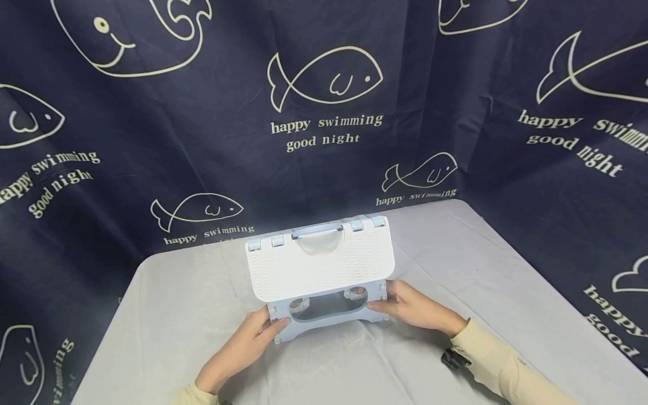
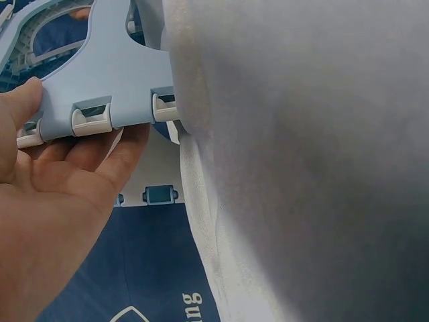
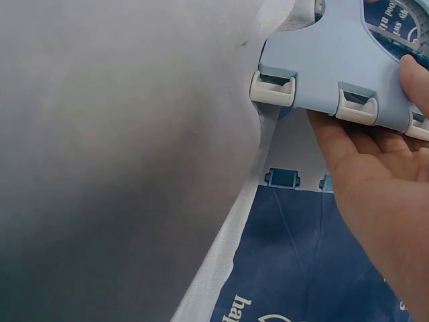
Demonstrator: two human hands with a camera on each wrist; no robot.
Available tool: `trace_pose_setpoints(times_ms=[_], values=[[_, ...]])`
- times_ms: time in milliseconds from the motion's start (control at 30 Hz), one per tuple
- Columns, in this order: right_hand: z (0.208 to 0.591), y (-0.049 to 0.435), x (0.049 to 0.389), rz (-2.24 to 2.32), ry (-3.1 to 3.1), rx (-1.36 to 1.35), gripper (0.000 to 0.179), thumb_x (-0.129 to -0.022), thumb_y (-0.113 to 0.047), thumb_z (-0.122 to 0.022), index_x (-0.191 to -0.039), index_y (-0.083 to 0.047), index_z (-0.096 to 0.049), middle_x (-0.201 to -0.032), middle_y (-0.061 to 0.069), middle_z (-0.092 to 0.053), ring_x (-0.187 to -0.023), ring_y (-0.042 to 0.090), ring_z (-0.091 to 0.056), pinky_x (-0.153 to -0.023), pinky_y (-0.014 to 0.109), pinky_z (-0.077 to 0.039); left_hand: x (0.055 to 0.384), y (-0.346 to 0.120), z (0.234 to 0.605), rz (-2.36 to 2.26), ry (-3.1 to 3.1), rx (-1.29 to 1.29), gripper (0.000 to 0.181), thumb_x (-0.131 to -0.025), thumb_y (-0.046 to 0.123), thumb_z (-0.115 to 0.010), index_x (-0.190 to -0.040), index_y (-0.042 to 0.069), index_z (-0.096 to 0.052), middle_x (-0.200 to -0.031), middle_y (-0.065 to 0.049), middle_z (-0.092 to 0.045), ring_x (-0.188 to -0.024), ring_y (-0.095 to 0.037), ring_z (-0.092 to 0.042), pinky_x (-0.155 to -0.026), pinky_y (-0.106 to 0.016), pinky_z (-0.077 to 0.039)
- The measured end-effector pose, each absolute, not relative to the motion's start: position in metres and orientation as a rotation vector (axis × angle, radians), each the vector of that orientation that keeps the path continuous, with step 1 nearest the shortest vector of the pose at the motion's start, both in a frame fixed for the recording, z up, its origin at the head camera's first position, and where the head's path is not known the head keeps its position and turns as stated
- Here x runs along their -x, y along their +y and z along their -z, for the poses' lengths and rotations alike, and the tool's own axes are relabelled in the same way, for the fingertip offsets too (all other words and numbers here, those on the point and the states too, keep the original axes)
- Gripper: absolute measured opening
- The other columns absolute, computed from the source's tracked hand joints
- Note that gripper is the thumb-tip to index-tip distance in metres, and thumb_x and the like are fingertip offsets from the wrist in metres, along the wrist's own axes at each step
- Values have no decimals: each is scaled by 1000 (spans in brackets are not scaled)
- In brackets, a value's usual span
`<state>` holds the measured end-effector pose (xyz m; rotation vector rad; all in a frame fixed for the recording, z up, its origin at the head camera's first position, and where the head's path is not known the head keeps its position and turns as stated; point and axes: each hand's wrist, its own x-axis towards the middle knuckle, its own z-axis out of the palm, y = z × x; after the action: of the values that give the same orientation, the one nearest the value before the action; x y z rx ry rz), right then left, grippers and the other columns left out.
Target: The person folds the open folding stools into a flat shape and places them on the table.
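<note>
A folding step stool has a white textured top and light-blue leg panels with white hinge knuckles along the sides. The top slopes toward the head camera, with a blue carrying handle at its far edge. My left hand grips the left side of the near leg panel, thumb on its front face. On the opposite side my right hand holds the same panel, its thumb near the oval cut-out. In both wrist views the other fingers reach behind and under the hinged edge.
A grey-white cloth covers the table under the stool. Dark blue curtains with fish drawings and lettering hang close around the back and sides. A black strap sits at the right sleeve.
</note>
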<state>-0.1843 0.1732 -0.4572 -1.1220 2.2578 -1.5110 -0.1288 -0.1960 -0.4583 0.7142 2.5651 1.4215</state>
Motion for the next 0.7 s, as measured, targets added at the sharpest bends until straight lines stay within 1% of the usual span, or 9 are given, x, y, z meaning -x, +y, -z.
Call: trace_pose_setpoints(times_ms=[100, 167, 367, 500, 700], values=[[457, 173, 185, 1505, 2257, 1136, 45, -99, -16, -62, -141, -3, -51, -132, 11, -64, -119, 30, -62, -100, 33, -52, 128, -196, 457, -1420, 2561, -708, 51, -105, 32, -49, -153, 15, -37, -142, -11, -57, -123, -27, -60, -97, -34, -55], [457, 173, 185, 1499, 2262, 1129, 44, -99, -16, -62, -140, -3, -53, -132, 11, -64, -120, 29, -62, -101, 32, -52, 128, -196, 457, -1417, 2558, -695, 52, -105, 33, -49, -153, 16, -36, -143, -10, -56, -123, -26, -60, -97, -34, -55], [457, 173, 185, 1484, 2277, 1100, 45, -98, -18, -63, -140, -7, -54, -132, 6, -65, -120, 25, -61, -103, 33, -51, 128, -194, 455, -1424, 2553, -636, 56, -104, 39, -48, -155, 21, -33, -145, -4, -55, -125, -21, -59, -99, -32, -53], [457, 172, 185, 1480, 2278, 1105, 45, -98, -18, -63, -141, -8, -53, -132, 5, -65, -120, 24, -62, -102, 33, -51, 128, -194, 455, -1434, 2550, -633, 56, -104, 38, -49, -155, 20, -33, -145, -4, -55, -125, -21, -59, -99, -34, -53], [456, 172, 184, 1472, 2285, 1116, 44, -99, -18, -63, -140, -6, -54, -132, 6, -65, -120, 25, -62, -102, 34, -51, 127, -195, 456, -1444, 2547, -652, 53, -104, 37, -50, -153, 19, -37, -140, -3, -60, -121, -19, -62, -97, -30, -54]])
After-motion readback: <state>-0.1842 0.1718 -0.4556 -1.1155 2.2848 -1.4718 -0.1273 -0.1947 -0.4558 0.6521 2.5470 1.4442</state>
